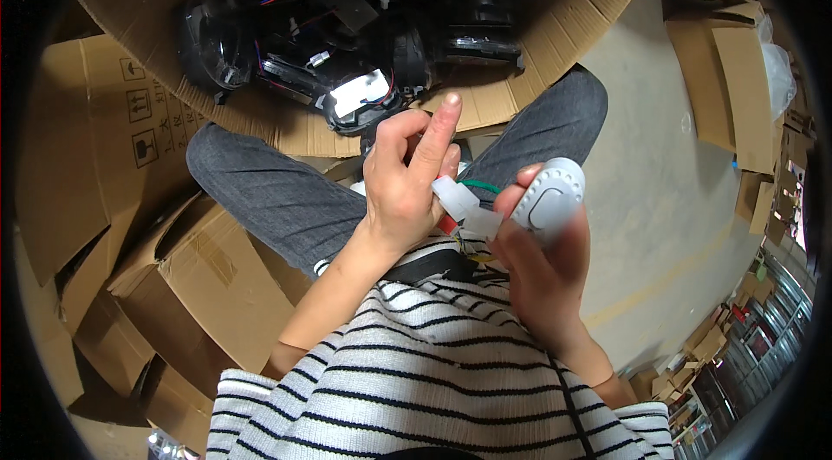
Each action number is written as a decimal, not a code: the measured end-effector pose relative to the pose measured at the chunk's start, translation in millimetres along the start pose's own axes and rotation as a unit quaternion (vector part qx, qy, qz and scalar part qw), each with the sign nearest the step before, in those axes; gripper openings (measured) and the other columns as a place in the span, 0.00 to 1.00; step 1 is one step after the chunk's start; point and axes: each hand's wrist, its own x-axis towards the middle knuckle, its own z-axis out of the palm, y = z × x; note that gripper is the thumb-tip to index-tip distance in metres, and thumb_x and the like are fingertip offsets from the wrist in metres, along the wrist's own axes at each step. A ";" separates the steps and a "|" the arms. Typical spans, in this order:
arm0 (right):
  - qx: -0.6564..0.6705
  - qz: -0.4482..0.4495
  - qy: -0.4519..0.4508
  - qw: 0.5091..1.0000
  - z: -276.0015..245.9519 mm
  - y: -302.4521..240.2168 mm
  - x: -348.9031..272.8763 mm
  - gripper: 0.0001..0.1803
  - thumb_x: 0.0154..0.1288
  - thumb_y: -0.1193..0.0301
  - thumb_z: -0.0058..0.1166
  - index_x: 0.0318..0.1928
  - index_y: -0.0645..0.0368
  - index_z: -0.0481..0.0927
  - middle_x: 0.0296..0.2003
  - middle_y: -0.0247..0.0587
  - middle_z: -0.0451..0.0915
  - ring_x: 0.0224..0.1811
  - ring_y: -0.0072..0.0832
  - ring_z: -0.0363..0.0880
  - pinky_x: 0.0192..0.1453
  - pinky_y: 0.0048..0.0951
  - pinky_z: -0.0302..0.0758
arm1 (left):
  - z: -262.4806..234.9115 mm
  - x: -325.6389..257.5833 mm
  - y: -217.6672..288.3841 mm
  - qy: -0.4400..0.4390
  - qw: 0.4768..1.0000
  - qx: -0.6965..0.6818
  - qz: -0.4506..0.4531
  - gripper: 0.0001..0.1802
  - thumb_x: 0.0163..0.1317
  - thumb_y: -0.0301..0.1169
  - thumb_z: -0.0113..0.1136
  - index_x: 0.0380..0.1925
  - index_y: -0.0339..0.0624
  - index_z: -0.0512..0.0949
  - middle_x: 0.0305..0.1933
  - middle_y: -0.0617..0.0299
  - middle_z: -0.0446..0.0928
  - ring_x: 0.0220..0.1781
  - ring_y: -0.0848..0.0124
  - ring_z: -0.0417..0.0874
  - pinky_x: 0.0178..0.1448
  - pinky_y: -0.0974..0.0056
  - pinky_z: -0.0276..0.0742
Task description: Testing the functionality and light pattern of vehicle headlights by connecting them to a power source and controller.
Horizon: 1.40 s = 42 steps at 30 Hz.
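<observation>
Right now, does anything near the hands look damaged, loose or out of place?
Nothing looks broken. The left hand holds a white connector against a second one by the right hand, which also holds a grey oval part. Ahead, black parts with loose red and blue wires lie in a jumbled heap in a cardboard box.

The left hand [400,187] pinches a white plug [454,197], forefinger raised; the right hand [539,262] holds a second white plug [483,223] and a grey oval part [549,194] — above the lap, black wired parts [347,53] lie on cardboard [130,1].
</observation>
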 end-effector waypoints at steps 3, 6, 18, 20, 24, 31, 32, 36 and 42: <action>0.007 -0.008 0.028 1.000 -0.5 0.6 0.7 0.17 0.46 0.82 0.36 0.41 0.60 0.60 0.27 0.33 0.66 0.22 0.14 0.61 0.24 0.13 0.61 | 3.6 -3.8 -3.3 0.009 1.000 0.019 0.021 0.28 0.33 0.20 0.55 0.43 0.42 0.70 0.27 0.63 0.64 0.20 0.73 0.63 0.25 0.72 0.61; 0.059 0.006 0.053 0.997 -2.4 1.4 3.1 0.16 0.47 0.81 0.37 0.41 0.60 0.60 0.28 0.33 0.66 0.22 0.14 0.60 0.24 0.13 0.61 | -0.3 -1.5 -3.3 -0.020 0.997 0.049 0.061 0.27 0.31 0.24 0.54 0.40 0.44 0.72 0.26 0.66 0.65 0.19 0.75 0.62 0.27 0.73 0.56; 0.029 -0.005 0.020 0.999 -9.1 16.9 2.9 0.18 0.45 0.80 0.40 0.41 0.60 0.60 0.29 0.34 0.65 0.23 0.16 0.61 0.25 0.13 0.61 | 0.4 10.9 1.6 -0.075 0.985 0.027 0.150 0.21 0.35 0.28 0.50 0.36 0.45 0.73 0.26 0.69 0.68 0.23 0.79 0.67 0.28 0.74 0.56; 0.061 -0.008 0.005 0.998 -11.6 16.2 3.3 0.18 0.45 0.77 0.42 0.41 0.60 0.60 0.29 0.34 0.65 0.24 0.16 0.62 0.25 0.13 0.61 | 2.2 5.0 0.5 -0.094 0.986 0.005 0.134 0.22 0.36 0.27 0.49 0.38 0.45 0.73 0.26 0.68 0.68 0.24 0.77 0.68 0.28 0.73 0.57; 0.129 0.046 0.026 0.990 -16.9 20.6 3.0 0.17 0.43 0.76 0.40 0.39 0.62 0.60 0.27 0.34 0.65 0.24 0.16 0.61 0.26 0.13 0.61 | 1.8 -15.2 7.0 -0.128 0.989 -0.061 0.048 0.29 0.29 0.21 0.52 0.41 0.45 0.70 0.28 0.64 0.69 0.25 0.71 0.69 0.30 0.71 0.60; 0.043 0.045 0.033 0.997 -16.2 25.6 4.3 0.19 0.46 0.61 0.43 0.37 0.60 0.63 0.25 0.35 0.66 0.24 0.15 0.62 0.22 0.11 0.57 | 0.8 -24.8 17.7 -0.152 0.948 -0.219 -0.175 0.14 0.42 0.20 0.53 0.33 0.39 0.70 0.24 0.57 0.70 0.24 0.63 0.71 0.28 0.66 0.66; 0.043 0.045 0.033 0.998 -16.6 25.1 4.9 0.19 0.46 0.61 0.43 0.37 0.60 0.63 0.25 0.35 0.66 0.24 0.15 0.62 0.22 0.11 0.57 | -0.9 -23.9 18.4 -0.187 0.931 -0.237 -0.206 0.10 0.45 0.21 0.52 0.31 0.38 0.71 0.23 0.56 0.70 0.23 0.63 0.72 0.27 0.67 0.66; 0.060 0.056 -0.019 0.996 -23.2 24.9 5.5 0.14 0.48 0.66 0.40 0.36 0.61 0.62 0.26 0.32 0.66 0.25 0.14 0.62 0.24 0.11 0.59 | -9.1 -24.5 23.8 -0.258 0.875 -0.309 -0.268 0.10 0.56 0.28 0.41 0.26 0.36 0.73 0.23 0.60 0.72 0.23 0.73 0.73 0.28 0.73 0.68; 0.021 -0.039 -0.014 0.999 -44.7 8.5 3.7 0.17 0.41 0.81 0.39 0.38 0.62 0.62 0.29 0.36 0.66 0.30 0.18 0.64 0.32 0.15 0.62 | -58.9 12.5 4.3 -0.182 0.820 -0.369 -0.398 0.17 0.58 0.38 0.39 0.29 0.38 0.73 0.15 0.69 0.64 0.16 0.82 0.61 0.20 0.75 0.58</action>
